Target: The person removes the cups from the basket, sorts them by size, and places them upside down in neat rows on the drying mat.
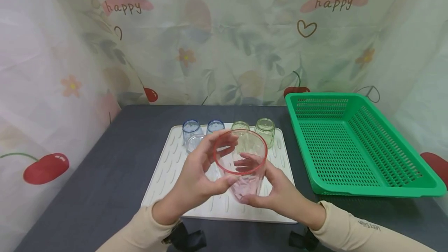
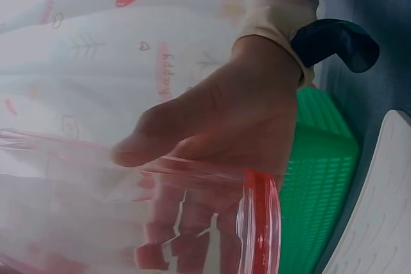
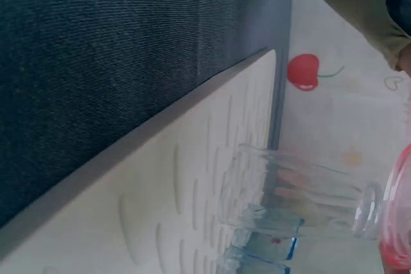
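Observation:
A clear pink glass (image 1: 246, 186) with a red rim is held up above the white mat, its wide mouth towards the head camera. My left hand (image 1: 197, 170) grips its left side, thumb in front and fingers round the far side. Lower on the right, my right hand (image 1: 280, 189) grips it too, with its thumb near the base. In the left wrist view, the fingers of the right hand (image 2: 225, 126) show through the glass wall. A clear glass (image 3: 302, 194) stands on the mat close by in the right wrist view.
On the white ridged mat (image 1: 164, 182), two blue glasses (image 1: 191, 128) and two green glasses (image 1: 265, 128) stand upside down along the back. To the right sits a green plastic basket (image 1: 308, 158) on the dark table (image 1: 105, 189). A printed curtain (image 1: 224, 49) encloses the table's back and sides.

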`<control>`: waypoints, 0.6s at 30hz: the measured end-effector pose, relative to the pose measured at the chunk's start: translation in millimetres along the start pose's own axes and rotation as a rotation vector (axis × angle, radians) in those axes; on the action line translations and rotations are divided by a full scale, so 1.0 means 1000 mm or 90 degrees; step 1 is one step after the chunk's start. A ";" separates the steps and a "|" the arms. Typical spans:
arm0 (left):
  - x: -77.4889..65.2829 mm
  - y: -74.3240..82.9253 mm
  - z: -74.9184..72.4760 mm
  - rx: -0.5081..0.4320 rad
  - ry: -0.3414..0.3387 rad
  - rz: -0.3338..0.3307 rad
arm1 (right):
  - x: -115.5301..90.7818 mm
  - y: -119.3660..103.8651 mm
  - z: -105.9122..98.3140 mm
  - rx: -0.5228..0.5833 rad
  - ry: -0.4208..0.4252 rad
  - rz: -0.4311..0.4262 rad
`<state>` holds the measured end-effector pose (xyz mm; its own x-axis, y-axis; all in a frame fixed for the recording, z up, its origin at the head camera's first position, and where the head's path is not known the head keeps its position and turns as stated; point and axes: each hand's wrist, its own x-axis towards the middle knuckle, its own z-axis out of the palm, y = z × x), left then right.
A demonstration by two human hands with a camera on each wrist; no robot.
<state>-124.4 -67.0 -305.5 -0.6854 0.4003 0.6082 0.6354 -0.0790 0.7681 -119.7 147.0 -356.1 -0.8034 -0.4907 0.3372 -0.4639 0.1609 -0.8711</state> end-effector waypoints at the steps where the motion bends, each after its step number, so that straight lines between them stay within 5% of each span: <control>1: 0.000 0.000 -0.001 -0.010 0.002 0.005 | -0.001 0.001 0.000 -0.005 0.000 0.003; 13: 0.001 0.001 -0.015 -0.086 0.052 0.038 | -0.003 0.004 -0.018 -0.041 0.027 -0.013; 18: -0.005 -0.002 -0.025 -0.090 0.063 0.009 | 0.000 -0.005 -0.035 0.000 0.063 -0.064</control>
<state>-131.7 -91.2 -305.3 -0.7130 0.3063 0.6307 0.5937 -0.2148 0.7755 -130.8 175.8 -339.5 -0.7855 -0.4176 0.4568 -0.5444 0.1153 -0.8308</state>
